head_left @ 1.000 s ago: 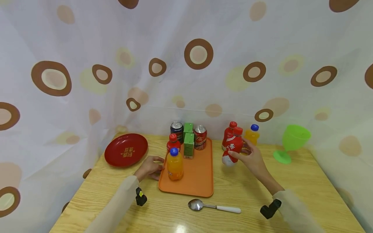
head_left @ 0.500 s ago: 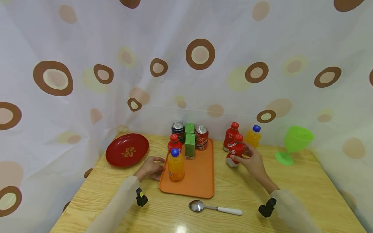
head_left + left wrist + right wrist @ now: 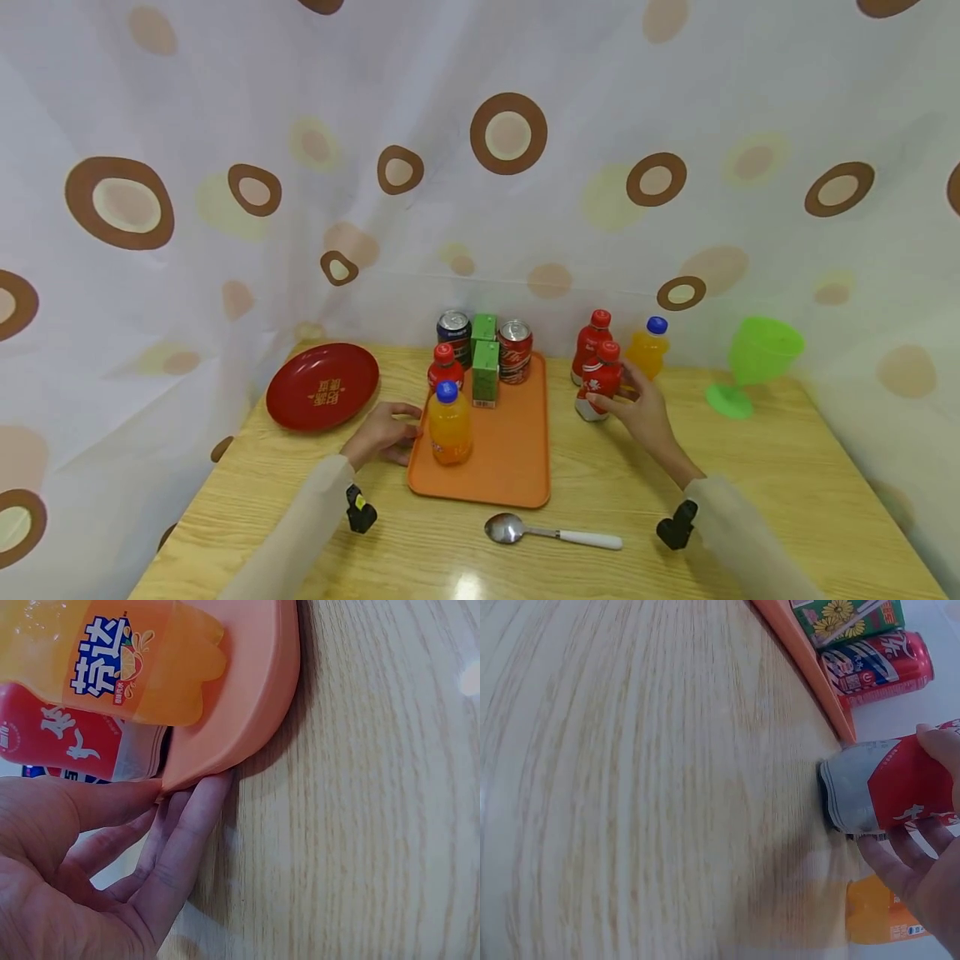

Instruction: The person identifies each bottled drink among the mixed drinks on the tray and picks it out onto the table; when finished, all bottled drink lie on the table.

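Sideways, the right hand [image 3: 643, 410] grips a red bottle [image 3: 600, 381], perhaps standing, the left hand [image 3: 381, 432] pinching a tray [image 3: 506, 463].

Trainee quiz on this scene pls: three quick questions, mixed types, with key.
1. The right hand grips: a) a spoon, b) a red-capped bottle, c) a green goblet?
2. True or false: the left hand holds the orange tray by its rim.
3. How many blue-capped bottles show in the head view?

Key: 1. b; 2. true; 3. two.
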A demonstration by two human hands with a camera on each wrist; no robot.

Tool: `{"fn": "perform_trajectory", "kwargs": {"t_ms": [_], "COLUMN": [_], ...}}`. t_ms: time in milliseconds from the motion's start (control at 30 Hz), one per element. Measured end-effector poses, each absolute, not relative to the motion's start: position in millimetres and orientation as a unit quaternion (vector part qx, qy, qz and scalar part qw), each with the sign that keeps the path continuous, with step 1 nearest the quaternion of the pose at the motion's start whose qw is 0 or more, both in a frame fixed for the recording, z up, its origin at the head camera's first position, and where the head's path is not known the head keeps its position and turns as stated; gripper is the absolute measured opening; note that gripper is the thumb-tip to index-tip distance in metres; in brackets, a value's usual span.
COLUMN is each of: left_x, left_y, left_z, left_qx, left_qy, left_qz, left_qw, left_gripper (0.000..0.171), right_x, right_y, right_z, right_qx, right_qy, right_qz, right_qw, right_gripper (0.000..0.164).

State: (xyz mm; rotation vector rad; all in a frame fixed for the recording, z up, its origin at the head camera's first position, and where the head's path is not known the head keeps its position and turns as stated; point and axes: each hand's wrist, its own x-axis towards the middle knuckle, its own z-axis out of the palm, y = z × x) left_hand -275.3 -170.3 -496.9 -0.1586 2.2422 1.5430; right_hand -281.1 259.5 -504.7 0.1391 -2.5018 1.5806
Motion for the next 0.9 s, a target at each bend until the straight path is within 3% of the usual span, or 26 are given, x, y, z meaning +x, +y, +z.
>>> {"fn": "perform_trajectory", "kwargs": {"t_ms": [700, 900], "left_x": [-272.6, -274.5], "left_y": [-171.7, -169.9], "left_z": [-501.1, -502.9], "left_qx": [-0.052, -0.051], "left_qy": [0.81, 0.81], "left_qz": [0.552, 0.553], "left_qw": [0.192, 0.185], "left_gripper": [0.038, 0.038], "right_x": [-279.3, -275.5], "right_y": [254.6, 253.6], "right_z": [-512.6, -507.3], "right_qx": [0.066, 0.056], "right_qy": [-0.843, -0.868], "right_qz": [0.522, 0.488], "right_qw": [0.113, 0.076], "right_gripper": [0.078, 0.077]}}
